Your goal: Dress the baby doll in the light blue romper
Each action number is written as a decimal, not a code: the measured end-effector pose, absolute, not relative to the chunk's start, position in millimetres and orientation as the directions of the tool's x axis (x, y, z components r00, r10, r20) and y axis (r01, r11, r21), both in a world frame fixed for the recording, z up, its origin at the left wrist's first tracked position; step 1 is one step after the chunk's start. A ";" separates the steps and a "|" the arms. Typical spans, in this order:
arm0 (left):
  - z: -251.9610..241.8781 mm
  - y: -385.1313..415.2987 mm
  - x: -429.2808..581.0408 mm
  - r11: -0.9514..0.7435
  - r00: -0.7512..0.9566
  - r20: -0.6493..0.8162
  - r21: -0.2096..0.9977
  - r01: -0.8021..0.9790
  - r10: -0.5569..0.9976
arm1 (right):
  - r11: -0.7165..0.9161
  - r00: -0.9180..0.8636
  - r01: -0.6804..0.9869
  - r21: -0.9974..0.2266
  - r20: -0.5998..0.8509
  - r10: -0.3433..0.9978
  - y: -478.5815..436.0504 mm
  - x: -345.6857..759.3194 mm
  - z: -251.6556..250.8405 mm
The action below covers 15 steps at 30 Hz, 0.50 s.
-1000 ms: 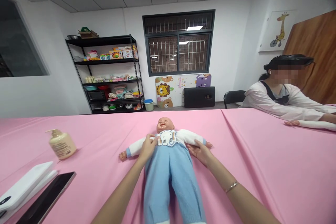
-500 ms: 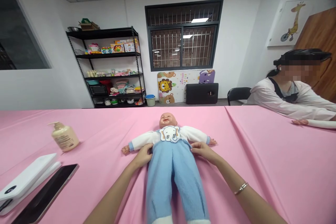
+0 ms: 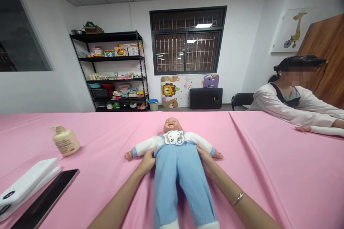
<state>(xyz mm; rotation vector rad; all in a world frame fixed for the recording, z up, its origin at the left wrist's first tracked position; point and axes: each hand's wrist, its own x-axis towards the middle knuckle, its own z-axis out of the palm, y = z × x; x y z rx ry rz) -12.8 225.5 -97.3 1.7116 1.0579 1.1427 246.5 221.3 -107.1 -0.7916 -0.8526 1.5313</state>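
Note:
A baby doll (image 3: pixel 171 124) lies on its back on the pink cloth, head away from me, arms spread. It wears a white top with an elephant bib (image 3: pixel 174 137) and light blue trousers (image 3: pixel 176 161). My left hand (image 3: pixel 148 160) is closed on the left edge of the trousers at the waist, its fingertips partly hidden by the fabric. On the opposite side, my right hand (image 3: pixel 205 158) grips the trousers' waist, thumb on top and the other fingers out of sight beneath. A bracelet (image 3: pixel 238 198) circles my right wrist.
A pump bottle (image 3: pixel 66 141) stands at the left, with a white power bank (image 3: pixel 29 177) and a dark phone (image 3: pixel 47 198) nearer me. Across on the right sits a person (image 3: pixel 287 96) beside another doll's arm (image 3: pixel 322 130). Shelves (image 3: pixel 113 59) line the back wall.
My right hand has turned and slid lower and inward against the side of the trousers. The left hand stays at its side. The doll's legs have shifted slightly to the right.

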 end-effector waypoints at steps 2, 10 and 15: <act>-96.2 224.8 -11.6 -0.368 0.245 0.316 0.907 0.206 0.916 | -0.097 -0.089 -0.517 -0.851 -0.060 0.994 222.3 244.2 -109.4; -102.7 234.5 -21.0 -0.411 0.258 0.336 0.545 0.731 0.906 | 0.018 -0.085 -0.233 -0.972 0.038 0.996 247.0 257.0 -125.9; -99.9 237.5 -21.1 -0.342 0.068 0.430 0.601 0.723 0.900 | 0.247 0.081 0.070 -0.966 0.253 0.964 251.2 264.5 -130.8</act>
